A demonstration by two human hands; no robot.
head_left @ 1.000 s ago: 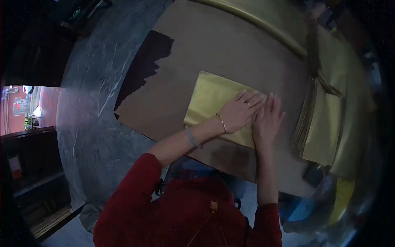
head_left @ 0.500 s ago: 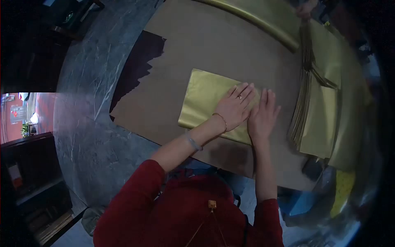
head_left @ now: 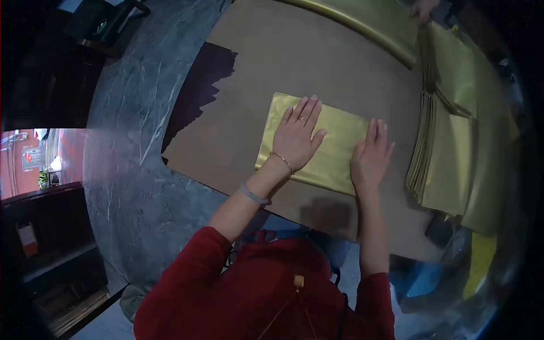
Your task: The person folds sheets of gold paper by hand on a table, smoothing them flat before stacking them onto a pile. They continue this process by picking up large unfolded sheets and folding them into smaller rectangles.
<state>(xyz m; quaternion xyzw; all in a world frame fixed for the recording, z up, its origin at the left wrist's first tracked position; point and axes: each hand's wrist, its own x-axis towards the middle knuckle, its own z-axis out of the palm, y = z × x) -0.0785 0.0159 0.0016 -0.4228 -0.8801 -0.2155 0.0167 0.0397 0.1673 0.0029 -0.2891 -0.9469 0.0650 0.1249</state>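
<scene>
1. Grey marbled surface: the largest thing in view, running down the left side beyond the work area.
2. Brown work surface: spreads in front of me, with a dark jagged-edged patch at its left side.
3. Stack of gold sheets: lies along the right, its many edges facing my right hand, well apart from my fingers.
4. Gold roll: a rounded, shiny edge across the far side, beyond my fingertips and apart from them.
5. Gold piece: lies flat on the brown work surface, directly before me, slightly askew. Its left part is under my left hand; its right edge runs beside my right hand. The stretch between my two thumbs is uncovered.
6. My left hand: open, palm down, laid over the gold piece. Fingers extended and pointing away from me, their tips near its far edge; thumb spread to the right, over the gold. Nothing gripped.
7. My right hand: open, fingers loosely extended away from me, at the right edge of the gold piece, thumb side toward it. Cannot tell how much of the palm touches gold.
8. Another person's hand: far right corner, blurred; grip cannot be told.
9. Grey bangle: on my left forearm.
10. Ring: on a left finger.
</scene>
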